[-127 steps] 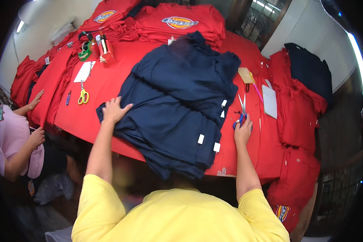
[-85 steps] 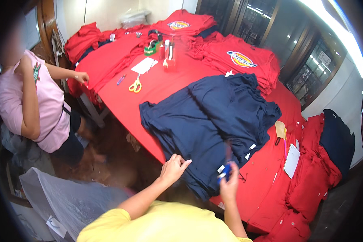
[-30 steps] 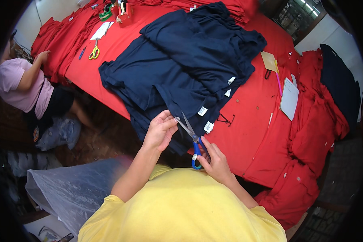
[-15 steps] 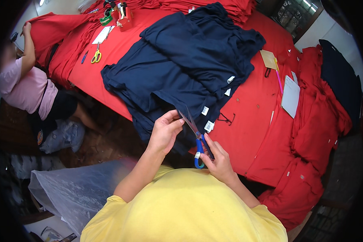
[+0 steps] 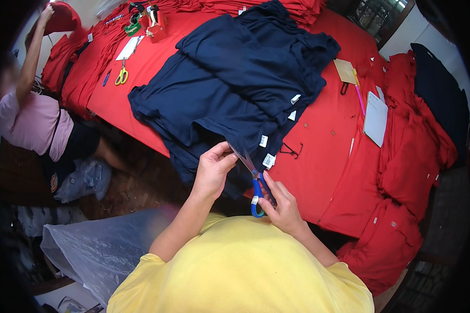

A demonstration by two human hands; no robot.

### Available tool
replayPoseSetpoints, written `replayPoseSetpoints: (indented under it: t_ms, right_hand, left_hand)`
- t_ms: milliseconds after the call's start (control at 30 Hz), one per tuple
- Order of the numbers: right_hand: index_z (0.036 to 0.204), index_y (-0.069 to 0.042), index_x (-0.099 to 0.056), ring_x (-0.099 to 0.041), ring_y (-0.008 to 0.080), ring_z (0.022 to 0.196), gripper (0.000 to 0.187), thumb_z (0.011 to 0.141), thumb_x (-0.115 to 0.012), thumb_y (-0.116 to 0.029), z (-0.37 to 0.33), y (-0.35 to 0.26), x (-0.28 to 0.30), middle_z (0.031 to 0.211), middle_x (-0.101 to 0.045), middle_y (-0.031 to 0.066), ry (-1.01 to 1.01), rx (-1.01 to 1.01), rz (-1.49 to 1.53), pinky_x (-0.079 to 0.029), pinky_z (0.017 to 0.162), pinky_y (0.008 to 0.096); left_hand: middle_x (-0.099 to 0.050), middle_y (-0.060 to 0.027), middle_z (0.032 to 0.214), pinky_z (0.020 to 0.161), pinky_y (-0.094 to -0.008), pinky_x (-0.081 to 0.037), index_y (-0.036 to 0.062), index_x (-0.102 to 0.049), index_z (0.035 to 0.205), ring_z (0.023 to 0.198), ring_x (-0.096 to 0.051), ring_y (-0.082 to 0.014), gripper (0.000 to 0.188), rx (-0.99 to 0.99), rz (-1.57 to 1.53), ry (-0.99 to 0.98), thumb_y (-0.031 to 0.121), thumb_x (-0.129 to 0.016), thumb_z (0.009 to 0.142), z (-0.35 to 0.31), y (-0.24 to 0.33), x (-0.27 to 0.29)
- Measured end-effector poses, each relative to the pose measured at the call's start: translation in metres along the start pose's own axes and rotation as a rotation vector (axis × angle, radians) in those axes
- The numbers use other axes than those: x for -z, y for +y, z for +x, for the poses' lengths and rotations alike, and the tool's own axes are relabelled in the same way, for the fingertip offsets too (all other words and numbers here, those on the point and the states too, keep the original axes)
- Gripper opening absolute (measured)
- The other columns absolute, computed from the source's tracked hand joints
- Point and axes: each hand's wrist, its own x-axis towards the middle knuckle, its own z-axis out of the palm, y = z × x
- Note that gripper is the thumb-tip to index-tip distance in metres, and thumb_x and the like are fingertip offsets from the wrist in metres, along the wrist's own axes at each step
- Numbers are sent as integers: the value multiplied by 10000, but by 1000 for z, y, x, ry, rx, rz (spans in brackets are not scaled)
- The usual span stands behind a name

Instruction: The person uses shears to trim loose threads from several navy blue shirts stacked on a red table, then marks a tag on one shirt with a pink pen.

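Observation:
A pair of scissors with blue handles (image 5: 256,198) is in my right hand (image 5: 284,209), its blades parted and pointing up and left. The blade tips reach the edge of a navy garment (image 5: 230,128), close to the fingers of my left hand (image 5: 213,169). Those fingers pinch the garment's edge, with thumb and forefinger together. The garment lies in a heap of navy garments (image 5: 245,68) that hangs over the near edge of the table. White labels (image 5: 269,160) stick out along the heap's right side. Whatever lies between the blades is too small to make out.
Red cloth covers the table (image 5: 308,172). Yellow-handled scissors (image 5: 121,76), a pen (image 5: 106,78) and a tape dispenser (image 5: 155,28) lie to the left. A notebook (image 5: 375,119) and red garments (image 5: 412,156) are at right. A co-worker (image 5: 36,117) stands left; a plastic bag (image 5: 99,245) is below.
The co-worker has raised an arm and lifted a red garment higher. My hands and the scissors hold nearly the same place; the whole view has shifted slightly.

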Motion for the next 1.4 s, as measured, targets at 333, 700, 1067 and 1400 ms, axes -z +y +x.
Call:
replayPoseSetpoints:
  t_ms: [333, 700, 1067, 1400]
  right_hand:
    - [1401, 3, -422, -598, 191, 746, 516, 914, -584, -52, -3, 7, 2, 874, -569, 124, 0, -41, 119, -487, 681, 296]
    - [1433, -14, -397, -572, 94, 909, 533, 923, -551, -1, 1, 15, 8, 1077, -595, 72, -53, -114, 313, -474, 806, 228]
    - [1422, -9, -411, -587, 79, 854, 526, 918, -562, -6, 11, 32, 10, 1068, -607, 79, -103, -77, 350, -474, 714, 191]
    - [1398, -55, -467, -601, 152, 1020, 517, 899, -601, -63, 24, 33, 15, 1196, -610, 136, -179, -328, 470, -482, 880, 285]
  left_hand:
    - [-656, -42, 996, 761, -234, -486, -14, -613, 1134, 854, -602, -91, 253, 4, 76, 6, -9, -615, 881, 1, 1, -6]
    - [-620, -37, 1000, 713, -210, -466, -3, -535, 1256, 840, -581, -75, 416, -14, 210, -7, -47, -610, 849, -5, 9, -17]
    - [-602, -21, 972, 730, -190, -437, -30, -582, 1179, 827, -557, -57, 297, -207, 300, 78, -36, -577, 882, 8, 0, 4]
    - [-596, -18, 985, 768, -215, -463, -11, -569, 1174, 878, -576, -79, 305, -59, 327, 30, -29, -590, 870, -3, 15, -11]
